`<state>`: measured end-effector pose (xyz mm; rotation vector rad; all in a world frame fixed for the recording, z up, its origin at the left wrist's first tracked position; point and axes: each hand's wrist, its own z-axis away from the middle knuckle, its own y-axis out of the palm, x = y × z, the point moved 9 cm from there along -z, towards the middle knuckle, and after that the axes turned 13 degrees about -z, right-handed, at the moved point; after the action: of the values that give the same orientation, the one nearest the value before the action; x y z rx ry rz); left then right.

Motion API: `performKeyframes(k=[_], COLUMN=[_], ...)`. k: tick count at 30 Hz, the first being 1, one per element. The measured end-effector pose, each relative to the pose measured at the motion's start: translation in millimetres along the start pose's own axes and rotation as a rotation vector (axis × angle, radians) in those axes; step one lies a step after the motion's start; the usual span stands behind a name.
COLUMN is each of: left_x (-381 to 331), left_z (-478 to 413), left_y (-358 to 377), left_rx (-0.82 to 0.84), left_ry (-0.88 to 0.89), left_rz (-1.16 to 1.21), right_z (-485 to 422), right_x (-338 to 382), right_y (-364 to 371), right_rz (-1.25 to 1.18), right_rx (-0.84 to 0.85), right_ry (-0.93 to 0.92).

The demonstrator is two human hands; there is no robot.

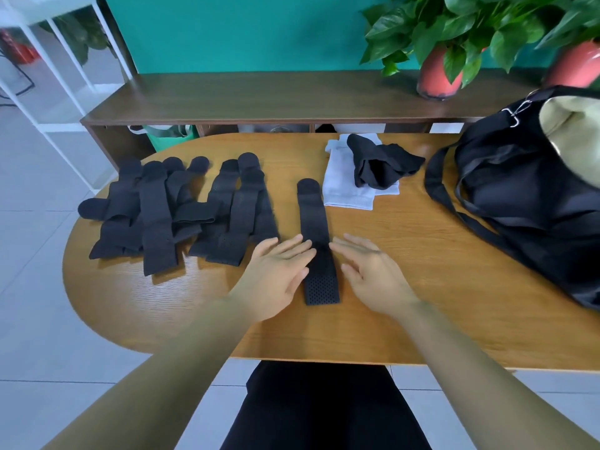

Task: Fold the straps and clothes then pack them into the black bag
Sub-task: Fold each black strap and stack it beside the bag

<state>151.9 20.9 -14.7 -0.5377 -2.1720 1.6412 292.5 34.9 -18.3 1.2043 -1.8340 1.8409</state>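
Note:
A single black strap (316, 235) lies flat and straight on the wooden table (422, 287), its perforated end nearest me. My left hand (279, 272) lies flat with straight fingers against the strap's left edge. My right hand (370, 272) lies the same way along its right edge. Neither hand holds anything. A pile of several black straps (168, 209) is spread over the table's left part. A white folded garment (347, 186) with a crumpled black garment (380, 165) on it sits behind the strap. The black bag (526, 196) stands open at the right.
A dark wooden shelf unit (259, 99) runs behind the table, with two red plant pots (438, 76) on its right end. The bag's long shoulder strap (461, 219) loops over the tabletop. A white rack (48, 60) stands at the far left.

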Motion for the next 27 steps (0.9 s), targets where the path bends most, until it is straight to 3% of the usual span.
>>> performKeyframes(k=[5,12,18,27], left_x=[-19,-24,-31,-38], left_z=[21,34,43,55], left_y=[1,21,17,2], left_rx=[0.018,0.126,0.162,0.082], left_ry=[-0.024,-0.026,0.027,0.052], left_rz=[0.177,0.121,0.104,0.180], right_z=[31,34,47,74], right_x=[11,23,18,25], right_y=[12,21,31,38], right_rz=[0.199,0.310,0.299,0.335], right_rx=[0.059,0.049,0.114,0.231], right_ry=[-0.173,-0.262,-0.224,-0.156])
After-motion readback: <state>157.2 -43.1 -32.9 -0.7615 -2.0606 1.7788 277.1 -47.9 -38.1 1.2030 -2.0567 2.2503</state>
